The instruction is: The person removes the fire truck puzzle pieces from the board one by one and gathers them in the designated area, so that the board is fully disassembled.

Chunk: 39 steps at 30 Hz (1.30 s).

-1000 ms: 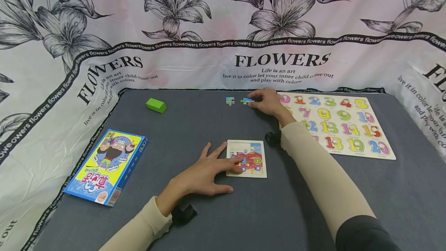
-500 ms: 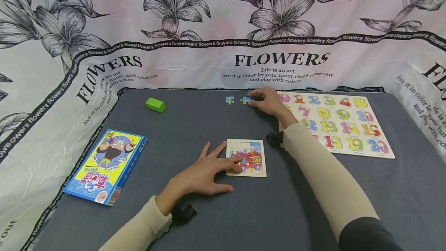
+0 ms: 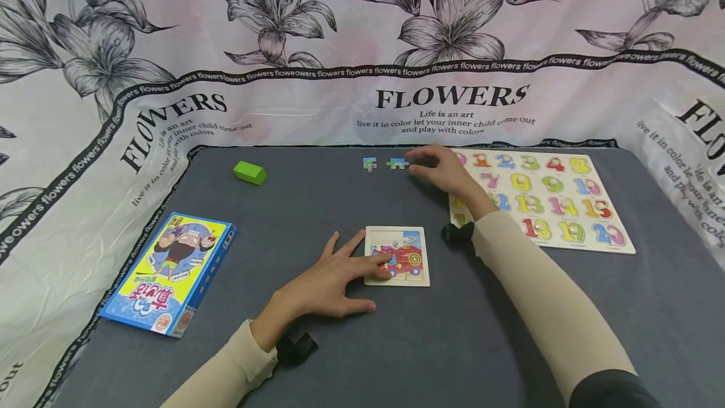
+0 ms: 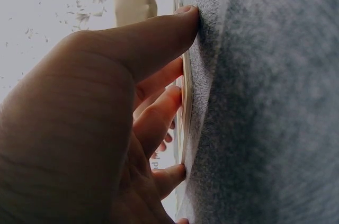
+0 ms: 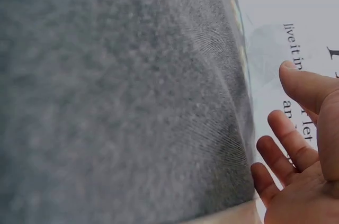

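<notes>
In the head view my left hand (image 3: pixel 325 279) lies with spread fingers, its fingertips on the left part of a small square wooden puzzle (image 3: pixel 416 272) picturing a red vehicle. The left wrist view shows that hand's thumb (image 4: pixel 159 38) on the grey cloth beside the puzzle's edge. At the back of the table, my right hand (image 3: pixel 442 172) has its fingertips just right of a blue-green jigsaw piece (image 3: pixel 397 164). A second jigsaw piece (image 3: pixel 369 163) lies to the left of that one. Nothing shows between the thumb and fingers of the right hand (image 5: pixel 302 150) in the right wrist view.
Under and beyond the right forearm lies a wooden number board (image 3: pixel 566 206). A green block (image 3: pixel 250 172) sits at the back left. A blue and yellow box (image 3: pixel 170 276) lies along the left side. Behind the grey tablecloth (image 3: pixel 317 200) hangs a flower-printed sheet (image 3: pixel 317 106).
My right hand has drawn slightly right, away from the jigsaw piece, leaving it lying on the cloth. The left hand stays on the wooden puzzle. The head view has shifted a little.
</notes>
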Each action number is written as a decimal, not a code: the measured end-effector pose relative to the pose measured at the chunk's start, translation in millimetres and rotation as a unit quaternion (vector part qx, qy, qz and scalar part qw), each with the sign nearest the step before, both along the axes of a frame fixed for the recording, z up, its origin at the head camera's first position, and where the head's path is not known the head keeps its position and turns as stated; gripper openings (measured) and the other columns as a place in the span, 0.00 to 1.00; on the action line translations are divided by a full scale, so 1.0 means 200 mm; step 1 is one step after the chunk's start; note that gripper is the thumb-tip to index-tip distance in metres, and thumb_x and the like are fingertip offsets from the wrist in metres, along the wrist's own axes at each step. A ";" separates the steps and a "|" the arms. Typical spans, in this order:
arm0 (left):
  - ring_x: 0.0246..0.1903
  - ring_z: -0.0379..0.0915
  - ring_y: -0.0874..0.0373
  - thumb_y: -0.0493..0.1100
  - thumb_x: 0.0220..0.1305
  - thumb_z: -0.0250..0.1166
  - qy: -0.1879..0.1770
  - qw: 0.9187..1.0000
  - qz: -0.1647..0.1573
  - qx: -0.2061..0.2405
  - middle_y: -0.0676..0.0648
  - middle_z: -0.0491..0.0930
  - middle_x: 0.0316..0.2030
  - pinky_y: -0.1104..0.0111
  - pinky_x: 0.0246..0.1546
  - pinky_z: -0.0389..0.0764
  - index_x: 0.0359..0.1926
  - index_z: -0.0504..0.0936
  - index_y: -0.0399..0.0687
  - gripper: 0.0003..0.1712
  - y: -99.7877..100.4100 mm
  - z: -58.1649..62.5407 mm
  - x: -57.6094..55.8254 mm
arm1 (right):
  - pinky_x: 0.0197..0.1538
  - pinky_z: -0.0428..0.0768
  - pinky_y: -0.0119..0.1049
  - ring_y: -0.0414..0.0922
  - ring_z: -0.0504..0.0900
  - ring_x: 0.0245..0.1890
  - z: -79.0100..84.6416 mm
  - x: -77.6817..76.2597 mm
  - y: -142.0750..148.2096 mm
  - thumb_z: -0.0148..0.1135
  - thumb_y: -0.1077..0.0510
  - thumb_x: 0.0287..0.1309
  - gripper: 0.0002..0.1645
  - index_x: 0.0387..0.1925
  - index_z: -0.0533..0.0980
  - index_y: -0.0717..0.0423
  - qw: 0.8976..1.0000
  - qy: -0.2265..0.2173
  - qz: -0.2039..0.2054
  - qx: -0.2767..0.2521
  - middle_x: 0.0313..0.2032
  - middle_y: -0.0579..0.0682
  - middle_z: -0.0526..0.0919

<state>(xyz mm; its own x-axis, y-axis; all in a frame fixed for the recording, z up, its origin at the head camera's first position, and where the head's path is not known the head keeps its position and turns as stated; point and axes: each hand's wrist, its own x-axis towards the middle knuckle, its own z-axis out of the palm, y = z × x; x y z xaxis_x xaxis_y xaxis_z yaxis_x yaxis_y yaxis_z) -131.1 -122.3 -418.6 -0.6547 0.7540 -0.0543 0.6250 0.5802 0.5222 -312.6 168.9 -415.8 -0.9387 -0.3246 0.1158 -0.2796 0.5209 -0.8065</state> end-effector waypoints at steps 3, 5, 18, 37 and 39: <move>0.82 0.32 0.44 0.59 0.63 0.71 0.002 1.000 -0.003 0.010 0.62 0.61 0.77 0.32 0.73 0.28 0.65 0.79 0.67 0.30 0.00 0.00 0.01 | 0.69 0.70 0.55 0.55 0.74 0.66 0.01 0.03 0.01 0.65 0.56 0.69 0.22 0.62 0.79 0.56 1.000 -0.012 0.001 -0.006 0.62 0.56 0.77; 0.82 0.32 0.43 0.58 0.63 0.72 0.005 1.000 -0.004 0.015 0.61 0.61 0.77 0.31 0.73 0.29 0.65 0.79 0.66 0.30 0.00 0.00 0.01 | 0.69 0.70 0.56 0.54 0.73 0.67 0.03 0.05 0.02 0.65 0.55 0.69 0.23 0.63 0.78 0.56 1.000 -0.016 0.003 -0.007 0.64 0.55 0.76; 0.82 0.31 0.43 0.58 0.63 0.71 0.003 1.000 -0.002 0.013 0.61 0.61 0.77 0.32 0.73 0.27 0.65 0.79 0.66 0.29 0.00 0.00 0.00 | 0.70 0.71 0.54 0.55 0.75 0.67 0.10 0.23 0.04 0.64 0.55 0.69 0.22 0.62 0.79 0.55 0.998 0.025 0.044 -0.026 0.63 0.56 0.80; 0.82 0.31 0.42 0.58 0.64 0.70 0.001 1.000 -0.007 0.004 0.61 0.61 0.77 0.32 0.73 0.28 0.66 0.79 0.66 0.29 0.01 0.01 -0.01 | 0.53 0.76 0.50 0.53 0.79 0.51 0.08 0.51 0.08 0.71 0.61 0.61 0.20 0.55 0.83 0.57 0.986 0.040 0.159 0.035 0.52 0.52 0.85; 0.82 0.31 0.43 0.58 0.64 0.70 0.001 1.000 -0.006 0.004 0.62 0.61 0.77 0.32 0.73 0.28 0.66 0.79 0.66 0.29 0.01 0.00 -0.01 | 0.57 0.76 0.51 0.51 0.79 0.53 0.08 0.52 0.08 0.72 0.61 0.60 0.20 0.55 0.84 0.56 0.983 0.038 0.175 0.044 0.52 0.51 0.85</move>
